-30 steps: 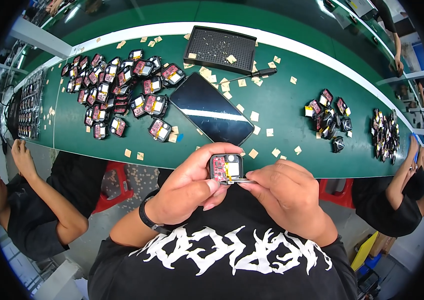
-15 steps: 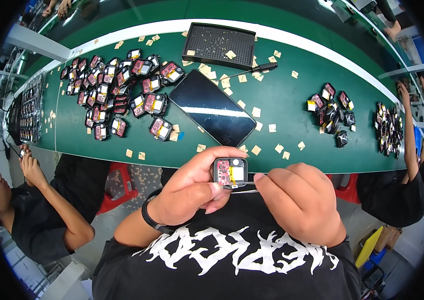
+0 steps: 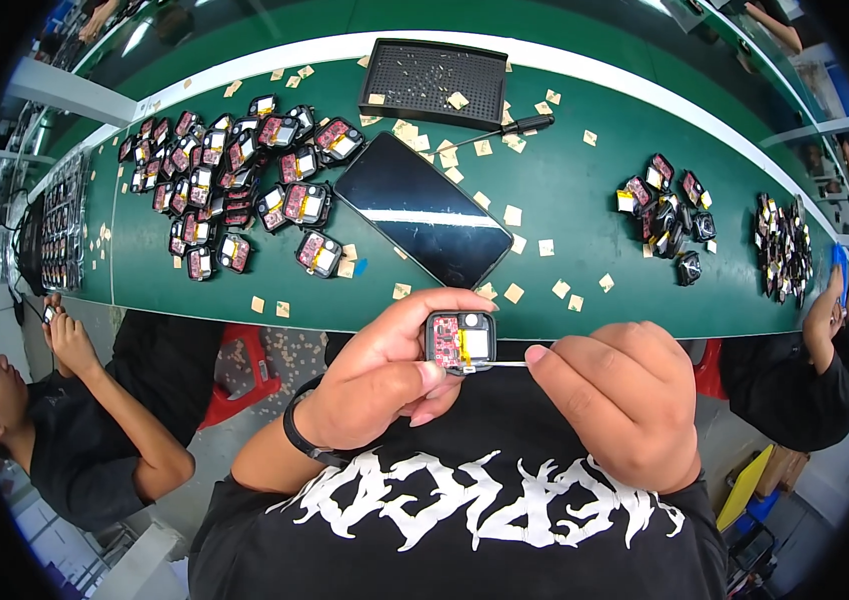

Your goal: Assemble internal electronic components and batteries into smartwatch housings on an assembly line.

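Note:
My left hand [image 3: 375, 385] is closed around a small black device housing [image 3: 461, 342], its inner side facing up. Inside it are a red circuit board, a white rectangular part with yellow tape, and a round pale part. The left thumb presses near the housing's lower left edge. To the right, my right hand [image 3: 615, 390] is closed on thin metal tweezers [image 3: 507, 364]. Their tip reaches the housing's lower edge, near a small white part. Whether the tip grips anything is too small to tell.
On the green table [image 3: 565, 200] lie a dark flat-screened tablet [image 3: 425, 212], a black tray [image 3: 433, 82], a screwdriver [image 3: 525, 124] and scattered beige squares. Similar open housings [image 3: 307, 203] pile up on the left, more [image 3: 665, 215] on the right. Co-workers [image 3: 95, 420] sit on both sides.
My right hand has moved slightly right, away from the housing. Two tweezer prongs showed apart before; now they appear as one thin line. The left hand keeps its hold.

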